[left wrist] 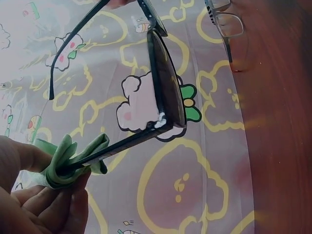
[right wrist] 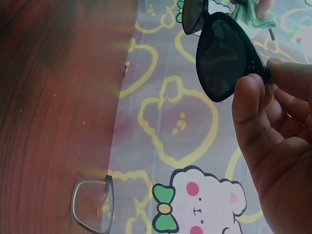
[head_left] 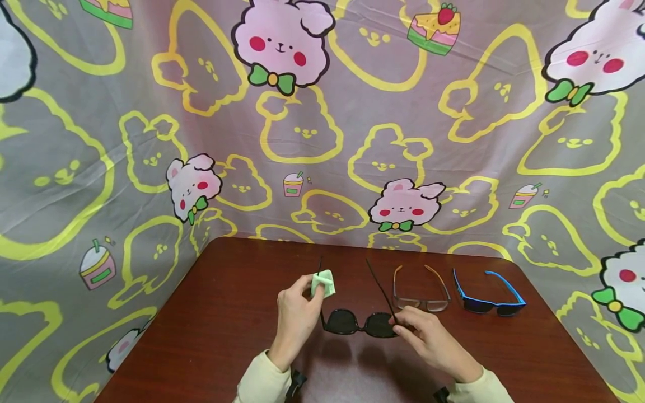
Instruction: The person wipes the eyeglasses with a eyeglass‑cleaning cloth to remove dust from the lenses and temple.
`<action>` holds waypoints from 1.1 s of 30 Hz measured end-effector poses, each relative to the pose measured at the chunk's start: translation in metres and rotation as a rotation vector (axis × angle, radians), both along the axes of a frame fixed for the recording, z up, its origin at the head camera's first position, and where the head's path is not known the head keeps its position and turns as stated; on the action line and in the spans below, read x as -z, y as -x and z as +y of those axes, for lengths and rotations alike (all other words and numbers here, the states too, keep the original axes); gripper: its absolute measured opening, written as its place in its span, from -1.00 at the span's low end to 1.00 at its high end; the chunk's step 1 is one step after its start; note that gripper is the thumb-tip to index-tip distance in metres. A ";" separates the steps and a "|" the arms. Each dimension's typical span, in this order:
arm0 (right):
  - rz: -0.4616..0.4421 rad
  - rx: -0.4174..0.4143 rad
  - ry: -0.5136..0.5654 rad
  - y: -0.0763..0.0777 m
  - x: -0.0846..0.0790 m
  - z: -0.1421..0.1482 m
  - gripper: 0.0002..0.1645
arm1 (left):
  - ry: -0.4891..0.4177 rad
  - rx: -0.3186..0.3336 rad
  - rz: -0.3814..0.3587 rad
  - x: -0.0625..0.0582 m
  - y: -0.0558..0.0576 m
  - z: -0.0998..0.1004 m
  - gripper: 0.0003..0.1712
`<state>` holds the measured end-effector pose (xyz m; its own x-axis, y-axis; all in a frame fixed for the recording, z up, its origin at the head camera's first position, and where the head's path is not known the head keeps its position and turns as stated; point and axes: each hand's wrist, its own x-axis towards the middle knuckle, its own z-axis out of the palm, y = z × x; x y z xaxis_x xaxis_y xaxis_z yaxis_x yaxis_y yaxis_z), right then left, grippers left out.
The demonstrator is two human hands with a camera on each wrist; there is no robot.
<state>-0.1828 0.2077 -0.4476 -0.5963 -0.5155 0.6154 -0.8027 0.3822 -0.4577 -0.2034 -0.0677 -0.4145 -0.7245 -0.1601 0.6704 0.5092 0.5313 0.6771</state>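
Observation:
Black sunglasses [head_left: 342, 323] with dark lenses are held up above the table, their temples unfolded and pointing away from me. My left hand [head_left: 298, 310] pinches a light green cloth [head_left: 326, 284] wrapped around the left temple. In the left wrist view the cloth [left wrist: 61, 163] folds about that temple, with the fingers pressing it from both sides. My right hand [head_left: 433, 338] grips the frame at the right hinge. Its thumb and fingers pinch that corner beside the dark lens [right wrist: 222, 58] in the right wrist view.
Clear-lensed eyeglasses [head_left: 435, 305] with orange-brown temples lie on the brown table [head_left: 227, 313] beyond my right hand. Blue-framed sunglasses [head_left: 496, 308] lie to their right. A patterned curtain [head_left: 312, 184] surrounds the table's back and sides.

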 end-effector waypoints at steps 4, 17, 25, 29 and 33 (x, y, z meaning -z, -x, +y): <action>-0.043 0.018 -0.012 -0.001 -0.001 0.001 -0.73 | -0.021 -0.003 0.001 0.000 0.000 0.000 -0.85; 0.033 -0.033 0.008 -0.004 -0.002 -0.003 -0.61 | -0.085 0.005 0.057 -0.001 0.000 0.000 -0.84; 0.038 -0.009 -0.064 -0.001 0.001 -0.003 -0.73 | -0.100 -0.012 0.092 -0.004 0.004 -0.002 -0.83; 0.109 -0.028 -0.061 0.000 0.002 -0.003 -0.70 | -0.116 -0.012 0.076 -0.006 0.003 -0.004 -0.82; 0.138 -0.015 -0.068 0.001 0.002 -0.003 -0.69 | -0.135 -0.009 0.071 -0.008 0.003 -0.005 -0.81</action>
<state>-0.1833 0.2046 -0.4500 -0.5004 -0.5668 0.6544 -0.8621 0.3960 -0.3162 -0.2063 -0.0727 -0.4065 -0.6744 -0.2582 0.6918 0.5541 0.4424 0.7052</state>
